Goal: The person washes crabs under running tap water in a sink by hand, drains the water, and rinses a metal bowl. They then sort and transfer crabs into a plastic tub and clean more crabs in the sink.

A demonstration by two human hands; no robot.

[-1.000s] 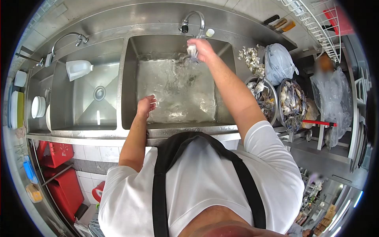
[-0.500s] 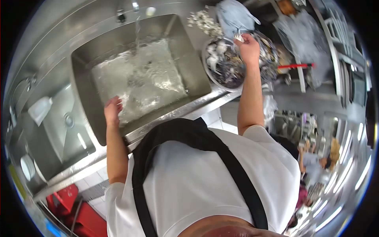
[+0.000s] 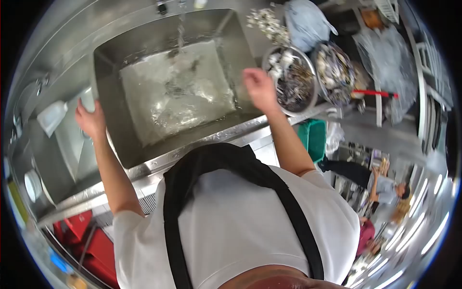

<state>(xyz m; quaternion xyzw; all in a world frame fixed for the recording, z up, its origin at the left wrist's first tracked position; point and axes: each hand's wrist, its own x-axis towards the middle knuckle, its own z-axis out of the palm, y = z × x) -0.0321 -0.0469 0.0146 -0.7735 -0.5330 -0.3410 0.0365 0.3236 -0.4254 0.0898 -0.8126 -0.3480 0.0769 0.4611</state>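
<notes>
My left hand [image 3: 91, 119] hangs above the divider between the two steel basins, its fingers apart and nothing in it. At the right edge of the large sink [image 3: 107, 72] is my right hand [image 3: 261, 90], with loosely bent, slightly blurred fingers and no object visible in it. Cloudy water [image 3: 178, 91] fills the lower part of this sink, under a running stream [image 3: 181, 29]. Just right of my right hand stands a round metal bowl [image 3: 314, 91] of dark and whitish pieces that look like shellfish or seafood. A second container [image 3: 335, 72] beside it holds similar pieces.
A pale plastic bag [image 3: 306, 24] and a whitish clump [image 3: 268, 25] lie behind the bowls. A white plastic jug [image 3: 52, 117] stands in the left basin. Below the counter is a green bin [image 3: 313, 139]. A red handle [image 3: 375, 93] sticks out at right. Co-workers [image 3: 385, 190] stand farther off.
My right hand has left the bowl and moved left to the sink's edge; the small whitish item it held is no longer in it. My left hand has moved left, out of the large sink.
</notes>
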